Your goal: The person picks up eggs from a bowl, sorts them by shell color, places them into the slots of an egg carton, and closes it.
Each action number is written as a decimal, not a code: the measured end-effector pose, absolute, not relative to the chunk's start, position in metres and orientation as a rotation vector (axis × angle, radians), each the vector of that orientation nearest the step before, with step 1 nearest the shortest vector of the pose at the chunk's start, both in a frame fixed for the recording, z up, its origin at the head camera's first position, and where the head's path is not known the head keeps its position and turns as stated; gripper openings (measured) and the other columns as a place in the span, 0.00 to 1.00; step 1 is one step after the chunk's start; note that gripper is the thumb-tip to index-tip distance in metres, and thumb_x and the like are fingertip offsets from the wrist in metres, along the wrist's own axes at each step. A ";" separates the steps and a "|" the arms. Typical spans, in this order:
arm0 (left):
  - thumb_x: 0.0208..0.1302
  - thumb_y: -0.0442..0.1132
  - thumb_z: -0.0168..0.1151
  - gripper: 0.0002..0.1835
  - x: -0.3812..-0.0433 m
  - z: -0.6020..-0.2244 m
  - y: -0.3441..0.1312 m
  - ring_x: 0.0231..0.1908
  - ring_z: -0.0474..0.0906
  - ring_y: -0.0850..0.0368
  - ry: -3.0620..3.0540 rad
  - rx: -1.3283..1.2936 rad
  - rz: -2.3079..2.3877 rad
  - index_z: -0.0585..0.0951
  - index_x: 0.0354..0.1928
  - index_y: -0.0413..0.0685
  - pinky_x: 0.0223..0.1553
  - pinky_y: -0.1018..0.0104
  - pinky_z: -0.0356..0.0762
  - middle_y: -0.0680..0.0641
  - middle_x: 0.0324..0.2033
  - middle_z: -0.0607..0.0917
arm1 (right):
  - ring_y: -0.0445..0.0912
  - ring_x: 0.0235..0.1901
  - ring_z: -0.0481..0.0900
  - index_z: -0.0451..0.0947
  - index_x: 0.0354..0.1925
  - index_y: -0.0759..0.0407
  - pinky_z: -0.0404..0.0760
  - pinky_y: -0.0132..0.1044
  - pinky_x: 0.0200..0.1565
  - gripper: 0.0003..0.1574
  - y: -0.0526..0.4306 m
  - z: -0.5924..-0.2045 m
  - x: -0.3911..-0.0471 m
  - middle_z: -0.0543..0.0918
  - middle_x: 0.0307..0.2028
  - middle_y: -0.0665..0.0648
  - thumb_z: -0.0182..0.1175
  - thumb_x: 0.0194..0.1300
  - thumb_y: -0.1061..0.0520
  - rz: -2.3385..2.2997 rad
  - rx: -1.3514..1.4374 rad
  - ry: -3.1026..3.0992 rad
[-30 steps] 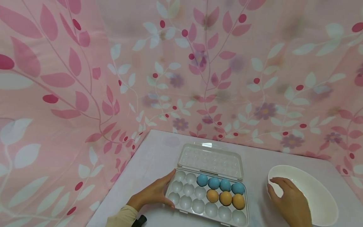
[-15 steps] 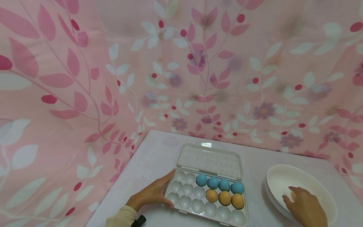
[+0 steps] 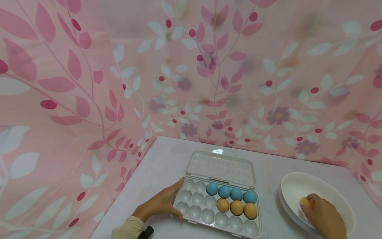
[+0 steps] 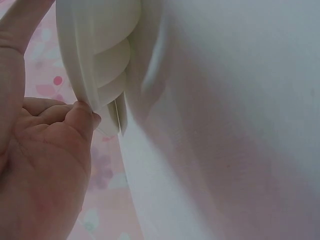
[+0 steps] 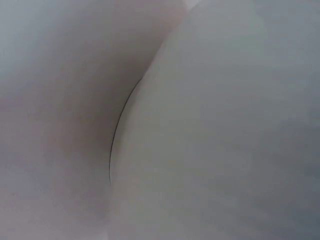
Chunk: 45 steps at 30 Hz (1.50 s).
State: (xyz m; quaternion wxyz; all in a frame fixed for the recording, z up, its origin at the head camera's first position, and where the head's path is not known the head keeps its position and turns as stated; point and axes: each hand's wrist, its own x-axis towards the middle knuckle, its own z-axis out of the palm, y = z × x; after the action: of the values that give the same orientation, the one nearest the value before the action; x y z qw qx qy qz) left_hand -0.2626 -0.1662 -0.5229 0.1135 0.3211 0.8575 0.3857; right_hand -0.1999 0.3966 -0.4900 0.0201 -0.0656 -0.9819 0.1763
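An egg tray point(image 3: 208, 216) with its clear lid point(image 3: 222, 167) folded back lies on the table, rows of cups facing up. Several blue eggs point(image 3: 224, 192) fill the right part of its back row. In the middle row, orange eggs point(image 3: 236, 207) occupy the three right cups. My left hand point(image 3: 161, 203) grips the tray's left end, thumb at the front corner; in the left wrist view its fingertips point(image 4: 82, 117) meet the rim. Over the white bowl point(image 3: 293, 184) on the right, my right hand point(image 3: 325, 215) pinches a yellowish-orange egg point(image 3: 306, 202). The bowl's wall point(image 5: 210, 125) fills much of the right wrist view.
A white cloth covers the table point(image 3: 167, 159). Behind it and to the left hangs a pink floral curtain point(image 3: 185, 93). A dark strap end point(image 3: 146, 232) shows at my left wrist.
My right hand has moved from the bowl's left rim into the bowl and closed its fingers on an egg there, lifting it slightly into sight. My left hand keeps its hold on the tray.
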 end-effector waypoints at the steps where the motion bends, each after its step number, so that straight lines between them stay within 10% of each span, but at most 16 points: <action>1: 0.33 0.58 0.82 0.74 -0.263 -0.522 -0.166 0.73 0.51 0.51 2.515 0.935 1.131 0.43 0.77 0.47 0.70 0.53 0.53 0.43 0.75 0.53 | 0.52 0.26 0.75 0.73 0.48 0.69 0.77 0.53 0.31 0.32 0.396 -0.489 -0.201 0.80 0.31 0.64 0.63 0.60 0.43 0.561 -0.246 -3.076; 26: 0.33 0.60 0.81 0.74 -0.262 -0.523 -0.167 0.72 0.52 0.51 2.524 0.958 1.120 0.43 0.77 0.44 0.69 0.53 0.54 0.42 0.75 0.53 | 0.52 0.27 0.77 0.80 0.44 0.69 0.79 0.57 0.34 0.31 0.386 -0.490 -0.196 0.83 0.32 0.66 0.73 0.52 0.46 0.585 -0.219 -2.922; 39: 0.32 0.62 0.80 0.75 -0.261 -0.523 -0.167 0.72 0.51 0.52 2.522 0.963 1.124 0.43 0.77 0.45 0.70 0.53 0.54 0.43 0.75 0.53 | 0.51 0.30 0.78 0.83 0.40 0.65 0.70 0.19 0.25 0.25 0.332 -0.461 -0.201 0.82 0.35 0.63 0.79 0.42 0.56 0.619 -0.073 -2.431; 45: 0.32 0.61 0.80 0.74 -0.261 -0.522 -0.166 0.72 0.51 0.52 2.525 0.979 1.131 0.43 0.77 0.44 0.69 0.53 0.54 0.42 0.75 0.53 | 0.48 0.33 0.79 0.82 0.40 0.65 0.63 0.06 0.36 0.28 0.297 -0.444 -0.206 0.83 0.37 0.59 0.81 0.37 0.62 0.641 0.047 -2.318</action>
State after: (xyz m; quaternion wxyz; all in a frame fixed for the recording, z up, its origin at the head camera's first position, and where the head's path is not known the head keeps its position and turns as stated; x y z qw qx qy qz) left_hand -0.2612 -0.1664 -0.5223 0.1034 0.3317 0.8558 0.3832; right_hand -0.2063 0.2971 -0.4443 0.3597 0.0181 -0.8992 0.2486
